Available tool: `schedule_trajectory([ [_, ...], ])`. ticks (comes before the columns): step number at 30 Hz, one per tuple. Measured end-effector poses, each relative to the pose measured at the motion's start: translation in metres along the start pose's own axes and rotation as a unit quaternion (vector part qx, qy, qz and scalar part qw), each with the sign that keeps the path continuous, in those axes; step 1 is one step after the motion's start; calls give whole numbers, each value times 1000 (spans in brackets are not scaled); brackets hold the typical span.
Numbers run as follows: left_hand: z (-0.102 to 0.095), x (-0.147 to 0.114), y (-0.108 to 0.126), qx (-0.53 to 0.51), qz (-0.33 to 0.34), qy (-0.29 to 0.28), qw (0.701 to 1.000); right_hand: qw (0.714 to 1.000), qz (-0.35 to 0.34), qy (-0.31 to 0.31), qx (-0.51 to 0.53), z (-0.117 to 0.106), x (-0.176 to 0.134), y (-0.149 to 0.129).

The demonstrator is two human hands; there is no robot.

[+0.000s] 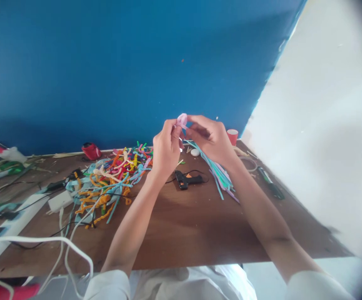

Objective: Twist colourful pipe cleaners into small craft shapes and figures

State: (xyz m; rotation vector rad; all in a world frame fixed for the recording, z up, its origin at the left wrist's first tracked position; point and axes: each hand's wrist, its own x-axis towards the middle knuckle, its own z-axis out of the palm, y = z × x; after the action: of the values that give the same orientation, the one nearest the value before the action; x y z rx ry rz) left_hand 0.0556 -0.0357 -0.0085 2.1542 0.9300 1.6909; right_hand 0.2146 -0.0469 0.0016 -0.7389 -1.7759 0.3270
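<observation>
Raised above the table, my left hand (167, 146) and my right hand (210, 137) meet at a small pale pink pipe cleaner (182, 119) bent into a loop. The fingertips of my left hand pinch it from the left. From the other side, my right thumb and forefinger are closed on it. Below my hands, a black glue gun (185, 180) lies on the table. A bundle of straight turquoise and lilac pipe cleaners (220, 177) lies partly behind my right wrist.
A tangled heap of colourful pipe cleaners (115, 175) spreads left of my hands. White cables (74, 246) and a power strip (21, 225) lie at far left. A red roll (232, 136), a white disc (195, 152) and a dark green cutter-like tool (271, 183) lie right. A blue wall (131, 71) stands behind.
</observation>
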Motion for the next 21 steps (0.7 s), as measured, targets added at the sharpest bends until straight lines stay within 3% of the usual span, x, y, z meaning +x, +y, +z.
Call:
schedule_trajectory([
  [7,-3,3,2,-170,-71,-60,981,1000,12,-9,7,-5,0,-2],
  [11,-13,7,5,-338,-179,-150,912,1000,2,-21,-2,-11,0,-4],
  [15,-21,10,6,-406,-259,-212,850,999,1,-38,8,-13,0,-7],
  [18,-21,10,3,-416,-273,-221,839,999,-5,-30,11,-10,0,-6],
  [21,-17,7,2,-392,-255,-211,859,1000,-1,-6,1,-7,0,-3],
])
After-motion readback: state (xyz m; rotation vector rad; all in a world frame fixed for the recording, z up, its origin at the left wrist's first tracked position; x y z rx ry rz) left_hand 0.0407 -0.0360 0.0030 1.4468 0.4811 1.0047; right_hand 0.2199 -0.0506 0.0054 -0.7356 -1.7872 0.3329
